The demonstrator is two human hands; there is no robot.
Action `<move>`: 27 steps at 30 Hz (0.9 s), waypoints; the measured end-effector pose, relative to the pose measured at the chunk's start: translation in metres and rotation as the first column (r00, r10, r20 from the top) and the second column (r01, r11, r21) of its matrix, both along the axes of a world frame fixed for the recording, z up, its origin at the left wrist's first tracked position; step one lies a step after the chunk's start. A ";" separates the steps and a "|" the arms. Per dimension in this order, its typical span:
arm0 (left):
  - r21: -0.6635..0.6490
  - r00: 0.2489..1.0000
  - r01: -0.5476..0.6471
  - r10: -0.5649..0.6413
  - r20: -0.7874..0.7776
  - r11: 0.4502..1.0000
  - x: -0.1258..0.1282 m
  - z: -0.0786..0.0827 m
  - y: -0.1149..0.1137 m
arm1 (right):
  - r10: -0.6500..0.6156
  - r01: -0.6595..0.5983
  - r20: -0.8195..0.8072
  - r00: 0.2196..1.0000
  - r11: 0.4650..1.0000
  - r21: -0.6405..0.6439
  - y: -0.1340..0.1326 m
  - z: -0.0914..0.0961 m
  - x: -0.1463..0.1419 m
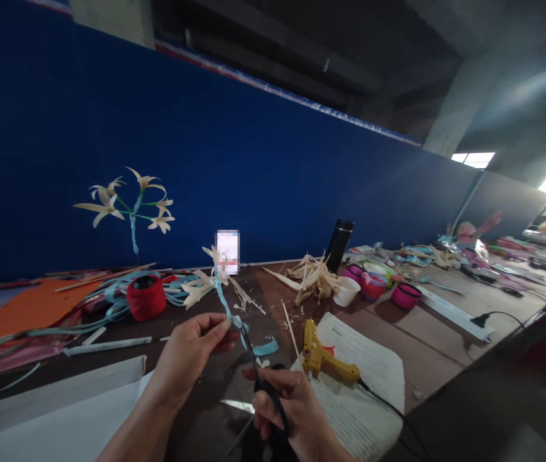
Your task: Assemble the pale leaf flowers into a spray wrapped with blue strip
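Note:
My left hand (190, 351) pinches the blue-wrapped stem (223, 299) of a handmade flower with pale, dry-looking petals (199, 289). In my right hand (289, 398) is a pair of dark-handled scissors (249, 346), with fingers through the handles. The scissor blades point up at the light blue strip by the stem's lower end, close to my left fingertips. Whether the blades are cutting into it I cannot tell. A loose piece of blue strip (267, 348) lies on the table just beyond the scissors. Below my hands lies a pointed metal blade (238, 405).
A yellow glue gun (325, 359) rests on printed paper (378, 391) at right. Behind are dried husks (314, 279), a white cup (346, 292) and a black bottle (340, 247). At left stand a red roll (146, 298) and a finished flower spray (133, 218).

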State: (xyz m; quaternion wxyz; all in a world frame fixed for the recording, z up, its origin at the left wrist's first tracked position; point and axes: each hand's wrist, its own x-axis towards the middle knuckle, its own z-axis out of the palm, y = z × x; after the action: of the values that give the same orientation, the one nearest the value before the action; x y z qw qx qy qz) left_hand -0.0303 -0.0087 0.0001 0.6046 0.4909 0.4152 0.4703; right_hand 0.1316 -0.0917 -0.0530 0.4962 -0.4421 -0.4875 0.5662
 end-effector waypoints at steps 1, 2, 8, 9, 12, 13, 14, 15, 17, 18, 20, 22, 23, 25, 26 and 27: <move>-0.002 1.000 0.000 0.000 0.002 1.000 0.000 0.000 0.000 | 0.005 -0.005 0.002 1.000 1.000 -0.008 0.000 -0.001 0.000; -0.003 1.000 0.004 -0.004 0.002 1.000 0.001 0.000 0.001 | 0.006 -0.006 0.004 1.000 1.000 -0.008 0.000 -0.001 0.000; -0.027 1.000 0.013 -0.013 -0.012 1.000 0.003 0.004 -0.003 | 0.003 -0.006 0.039 0.999 0.997 0.074 -0.001 0.011 -0.003; -0.035 1.000 0.004 -0.005 -0.016 0.999 0.004 0.005 -0.004 | 0.007 -0.010 0.038 0.999 0.996 0.092 -0.002 0.015 -0.004; -0.054 1.000 -0.010 0.009 -0.017 0.999 0.005 0.007 -0.005 | 0.039 -0.039 0.003 0.999 0.991 0.132 -0.003 0.029 -0.007; -0.056 1.000 -0.010 0.009 -0.016 0.998 0.005 0.007 -0.005 | 0.047 -0.046 -0.003 0.999 0.990 0.132 -0.002 0.032 -0.009; -0.057 1.000 -0.008 0.007 -0.016 0.998 0.006 0.008 -0.006 | 0.054 -0.052 -0.007 0.999 0.990 0.133 -0.002 0.034 -0.010; -0.058 1.000 -0.007 0.006 -0.018 0.998 0.006 0.008 -0.006 | 0.057 -0.055 -0.011 0.998 0.989 0.136 -0.001 0.035 -0.011; -0.058 1.000 -0.006 0.004 -0.021 0.998 0.007 0.007 -0.006 | 0.071 -0.068 -0.020 0.997 0.987 0.145 0.001 0.034 -0.012; -0.056 1.000 -0.005 0.004 -0.021 0.998 0.007 0.007 -0.006 | 0.082 -0.077 -0.026 0.996 0.986 0.151 0.003 0.033 -0.012; -0.054 1.000 -0.003 0.002 -0.024 0.999 0.007 0.007 -0.006 | 0.080 -0.075 -0.026 0.996 0.985 0.158 0.005 0.031 -0.012; -0.044 1.000 0.002 -0.003 -0.024 0.999 0.007 0.007 -0.005 | 0.055 -0.053 -0.005 0.998 0.985 0.166 0.007 0.031 -0.012; -0.036 1.000 0.007 -0.007 -0.024 0.999 0.006 0.006 -0.005 | 0.045 -0.045 0.003 0.999 0.984 0.173 0.008 0.031 -0.012; -0.021 1.000 0.017 -0.018 -0.024 1.000 0.006 0.005 -0.005 | 0.045 -0.046 0.012 0.999 0.982 0.184 0.009 0.031 -0.013; -0.018 0.999 0.019 -0.019 -0.026 1.000 0.006 0.005 -0.005 | 0.047 -0.049 0.012 0.999 0.981 0.189 0.009 0.031 -0.013; -0.019 0.999 0.016 -0.017 -0.027 1.000 0.006 0.005 -0.005 | 0.046 -0.048 0.013 0.999 0.980 0.192 0.009 0.031 -0.013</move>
State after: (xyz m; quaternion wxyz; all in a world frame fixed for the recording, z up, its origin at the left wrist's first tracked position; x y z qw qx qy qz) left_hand -0.0243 -0.0140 0.0051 0.6072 0.4950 0.4238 0.4547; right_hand 0.1184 -0.0826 -0.0218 0.5211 -0.3828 -0.5524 0.5261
